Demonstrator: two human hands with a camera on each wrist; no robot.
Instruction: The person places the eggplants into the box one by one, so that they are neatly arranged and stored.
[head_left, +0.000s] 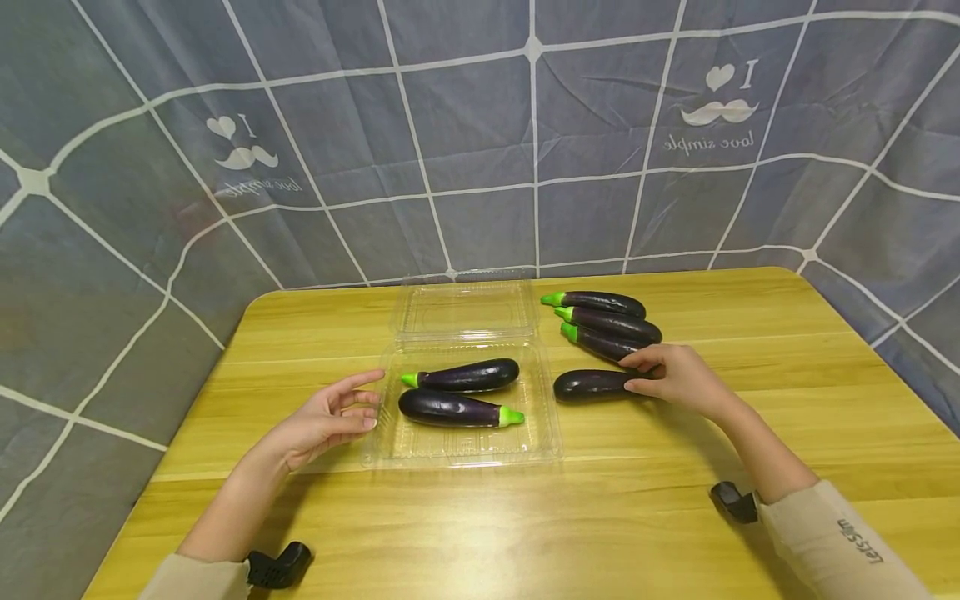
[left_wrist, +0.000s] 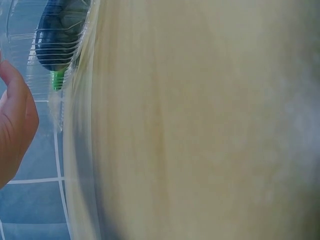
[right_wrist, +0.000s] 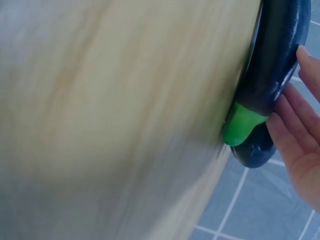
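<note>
A single eggplant (head_left: 588, 387) lies on the table right of a clear plastic clamshell box (head_left: 450, 448). My right hand (head_left: 686, 379) holds it near its stem end between thumb and fingers; the green stem (right_wrist: 243, 125) shows in the right wrist view. Inside the box, one eggplant (head_left: 468, 376) has its stem to the left, and a nearer eggplant (head_left: 448, 409) has its stem to the right. At the box's left edge is my left hand (head_left: 318, 427), fingers relaxed and apart, thumb tip close to the rim.
Three more eggplants (head_left: 611, 325) lie side by side at the back right, stems to the left. The box's lid (head_left: 468, 308) is folded back toward the grey checked curtain (head_left: 480, 133). Wood-grain table (head_left: 465, 533) extends beneath everything.
</note>
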